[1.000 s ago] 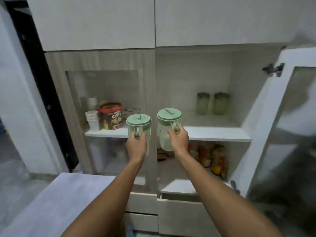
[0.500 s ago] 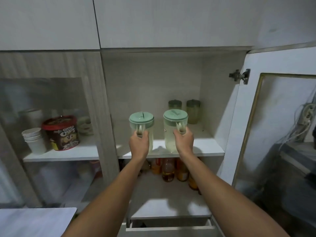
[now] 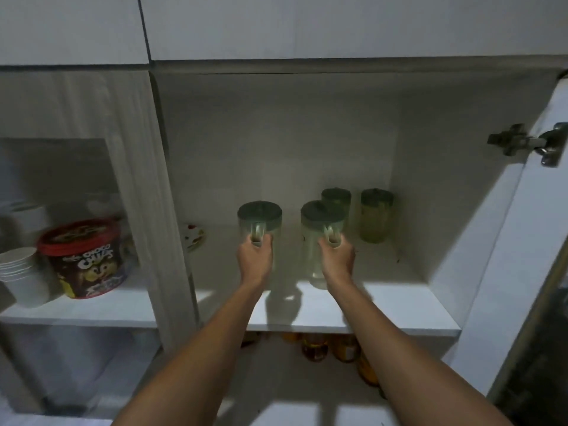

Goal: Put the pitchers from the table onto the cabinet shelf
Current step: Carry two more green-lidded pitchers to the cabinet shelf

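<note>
pitchers: 2 held (image 3: 259, 221) (image 3: 322, 229) | 2 behind (image 3: 376, 215) | hands: 2 (image 3: 255, 256) (image 3: 336, 259)

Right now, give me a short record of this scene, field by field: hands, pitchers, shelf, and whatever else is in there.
left hand: grips left pitcher by its handle
right hand: grips right pitcher by its handle
shelf: both pitchers over it; contact unclear
behind: two green-lidded containers
left compartment: cereal tub, stacked cups
cabinet door: open

Two clear pitchers with green lids are sitting upright, side by side, apart, on the cabinet shelf (image 3: 384, 309): left pitcher (image 3: 260, 219), right pitcher (image 3: 319, 229), handles facing out.
</note>
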